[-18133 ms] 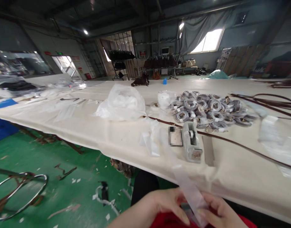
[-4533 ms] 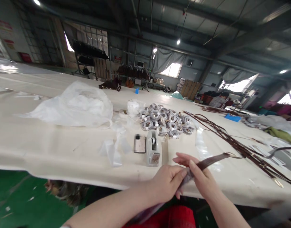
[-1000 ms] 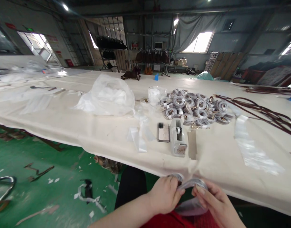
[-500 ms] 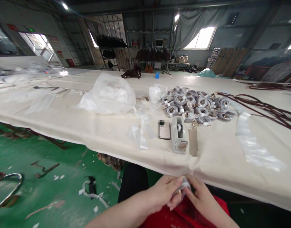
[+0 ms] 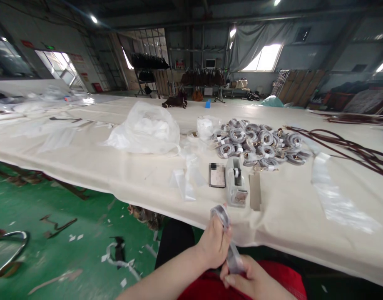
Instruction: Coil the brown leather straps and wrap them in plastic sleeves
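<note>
The fingers of the left hand (image 5: 214,245) are curled closed around a greyish strap in shiny clear plastic (image 5: 235,259), part of which rises as a rounded loop just above the knuckles; most of the fingertips are hidden behind the hand and the loop. Below and to the right of these fingers, the fingers of the right hand (image 5: 246,276) are bent in with the thumb, gripping the strap's lower stretch. The strap's end is covered by this hand, so where it stops cannot be told, and the forearms are cut off by the lower edge.

Under the fingers lies red cloth (image 5: 282,278), partly covered by the arms. Ahead of them on the cream-covered table (image 5: 141,177) stand a pale grey tape dispenser (image 5: 237,183) and, just to its left, a small dark-edged rectangle (image 5: 217,176) whose face is pixelated beyond reading. A flat, grey-brown strip (image 5: 255,191) lies to the dispenser's right.

Farther beyond the fingers is a heap of plastic-wrapped grey coils (image 5: 264,143), overlapping too much to count. Well to the fingers' right, long dark-brown straps (image 5: 347,146) run out of frame. A cloudy white plastic bag (image 5: 147,127), contents blurred, sits ahead and to the left.
</note>
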Demonstrator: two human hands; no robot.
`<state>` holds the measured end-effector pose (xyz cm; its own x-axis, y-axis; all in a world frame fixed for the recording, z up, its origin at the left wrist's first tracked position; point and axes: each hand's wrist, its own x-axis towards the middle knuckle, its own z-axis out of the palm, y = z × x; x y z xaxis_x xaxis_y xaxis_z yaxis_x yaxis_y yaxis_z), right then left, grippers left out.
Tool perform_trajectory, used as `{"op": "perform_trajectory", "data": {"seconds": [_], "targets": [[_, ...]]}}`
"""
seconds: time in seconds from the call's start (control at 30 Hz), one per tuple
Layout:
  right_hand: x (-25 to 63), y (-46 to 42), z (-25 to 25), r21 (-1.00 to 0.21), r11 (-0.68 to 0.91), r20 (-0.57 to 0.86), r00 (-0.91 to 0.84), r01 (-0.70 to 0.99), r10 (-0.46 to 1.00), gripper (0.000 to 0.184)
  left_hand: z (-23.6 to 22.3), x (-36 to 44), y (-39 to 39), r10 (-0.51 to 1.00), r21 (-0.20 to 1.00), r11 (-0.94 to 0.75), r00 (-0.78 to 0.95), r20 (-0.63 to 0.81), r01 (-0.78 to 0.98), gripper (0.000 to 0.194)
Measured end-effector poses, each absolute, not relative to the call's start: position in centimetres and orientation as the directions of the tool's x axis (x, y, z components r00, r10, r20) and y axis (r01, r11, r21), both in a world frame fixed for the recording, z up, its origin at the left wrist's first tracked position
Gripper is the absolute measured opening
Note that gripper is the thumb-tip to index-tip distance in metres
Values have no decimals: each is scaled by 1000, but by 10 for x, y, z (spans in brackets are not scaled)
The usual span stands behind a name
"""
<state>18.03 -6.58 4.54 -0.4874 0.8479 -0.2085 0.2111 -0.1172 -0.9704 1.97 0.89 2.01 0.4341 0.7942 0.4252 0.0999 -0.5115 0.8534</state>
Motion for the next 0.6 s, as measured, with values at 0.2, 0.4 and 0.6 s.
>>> {"op": "perform_trajectory", "data": {"seconds": [0.2,0.4,0.6], "targets": [[209,-65,53,-955,-223,-165,-275,-196,947,37,1,11,10,586,490,-787,701,406,374,71],[233,-49,42,-976,-212,-210,-47,-47,977,41,36,19,-2,691,757,-524,714,111,390,57],[237,-51,33,-890,-6,-8,-2,457,1000,47,45,23,-6,567,961,241,784,-254,137,84]]}}
